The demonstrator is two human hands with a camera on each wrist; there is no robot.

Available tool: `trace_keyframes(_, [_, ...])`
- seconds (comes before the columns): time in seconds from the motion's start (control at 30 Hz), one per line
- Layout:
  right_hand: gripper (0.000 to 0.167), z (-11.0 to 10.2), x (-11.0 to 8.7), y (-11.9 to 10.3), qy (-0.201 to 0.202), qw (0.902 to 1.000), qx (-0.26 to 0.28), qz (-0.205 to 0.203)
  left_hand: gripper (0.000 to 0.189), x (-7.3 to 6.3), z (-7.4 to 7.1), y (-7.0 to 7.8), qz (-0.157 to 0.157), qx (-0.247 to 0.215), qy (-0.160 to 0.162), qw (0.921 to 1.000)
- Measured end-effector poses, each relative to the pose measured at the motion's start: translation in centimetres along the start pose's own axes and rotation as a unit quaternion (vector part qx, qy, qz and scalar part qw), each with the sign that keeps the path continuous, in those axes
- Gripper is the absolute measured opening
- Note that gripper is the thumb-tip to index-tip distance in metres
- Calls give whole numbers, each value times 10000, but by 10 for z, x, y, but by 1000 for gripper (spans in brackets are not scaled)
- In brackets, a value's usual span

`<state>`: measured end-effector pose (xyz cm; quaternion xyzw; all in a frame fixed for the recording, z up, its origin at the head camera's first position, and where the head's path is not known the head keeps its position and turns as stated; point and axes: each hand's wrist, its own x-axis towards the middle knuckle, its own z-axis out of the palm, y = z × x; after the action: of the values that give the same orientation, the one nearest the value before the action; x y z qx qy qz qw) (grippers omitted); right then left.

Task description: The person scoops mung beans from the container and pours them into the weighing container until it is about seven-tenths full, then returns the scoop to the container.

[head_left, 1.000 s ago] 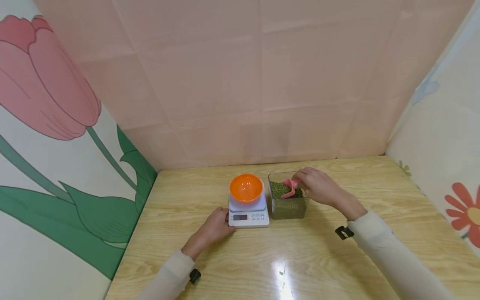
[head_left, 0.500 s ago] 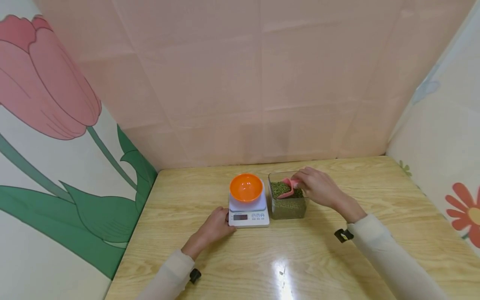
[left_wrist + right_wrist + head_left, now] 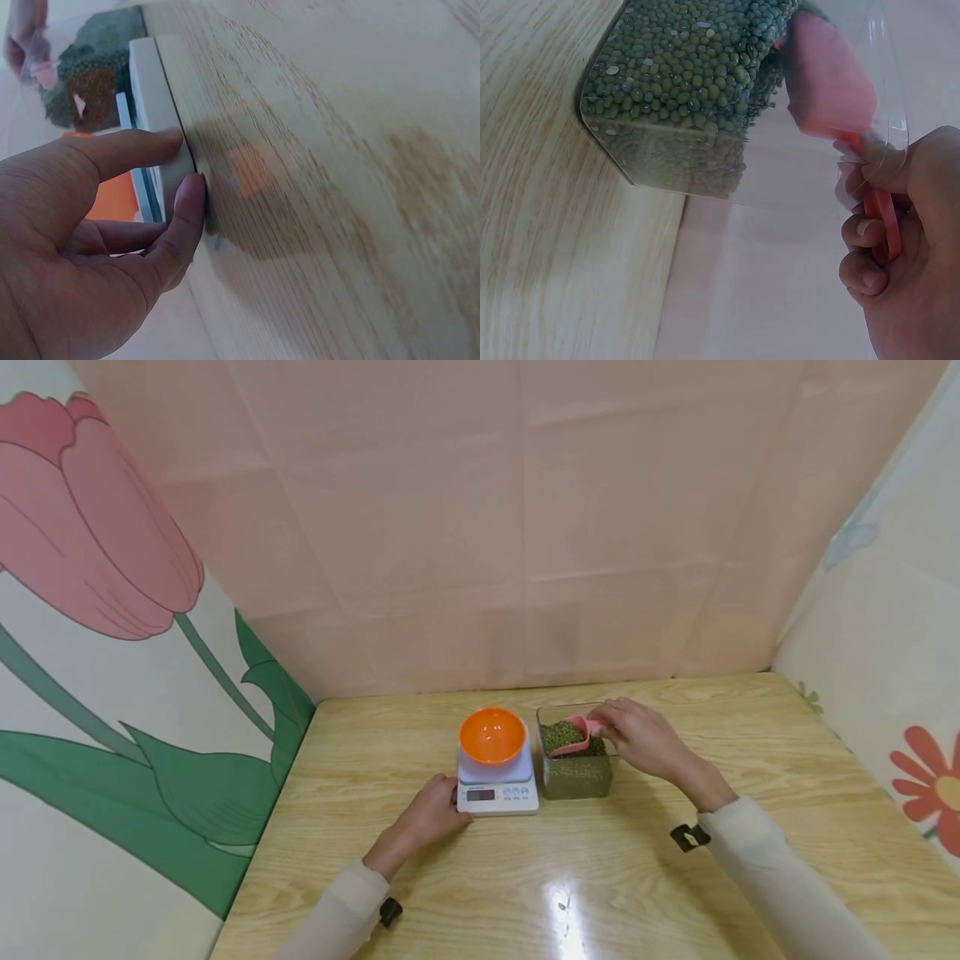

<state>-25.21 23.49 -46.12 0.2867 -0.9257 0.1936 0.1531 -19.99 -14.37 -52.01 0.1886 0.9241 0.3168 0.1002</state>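
Note:
With curled fingers and thumb, my left hand (image 3: pixel 431 810) holds the left front corner of a white kitchen scale (image 3: pixel 497 795); the left wrist view shows its thumb and fingertips on the scale's edge (image 3: pixel 161 105). An orange bowl (image 3: pixel 492 737) sits on the scale, with no beans visible inside. To the right stands a clear rectangular container (image 3: pixel 576 781) of green mung beans (image 3: pixel 675 75). My right hand (image 3: pixel 641 739) grips a pink scoop (image 3: pixel 577 737) by its handle, fingers curled round it (image 3: pixel 885 225). The scoop's head is inside the container, at the beans; its load is hard to tell.
The scale and container stand close together on a wood-grain table (image 3: pixel 600 877). A pink covered wall (image 3: pixel 517 568) rises behind the table. Painted panels with a tulip (image 3: pixel 112 527) and a red flower (image 3: pixel 930 785) flank it.
My right hand has turned the scoop slightly within the container and shifted it a little, its head now angled more to the left. The left hand, scale and bowl have stayed still.

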Motion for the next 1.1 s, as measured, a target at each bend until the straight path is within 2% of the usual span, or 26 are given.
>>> trace_keyframes(0.63, [17, -6, -1, -3, -45, 9997, 131, 200, 53, 1, 1, -1, -16, 155, 33, 9999])
trace_keyframes(1.1, [18, -7, -2, -1, 96, 9998, 110, 157, 53, 2, 1, -3, 10, 77, -1, 10000])
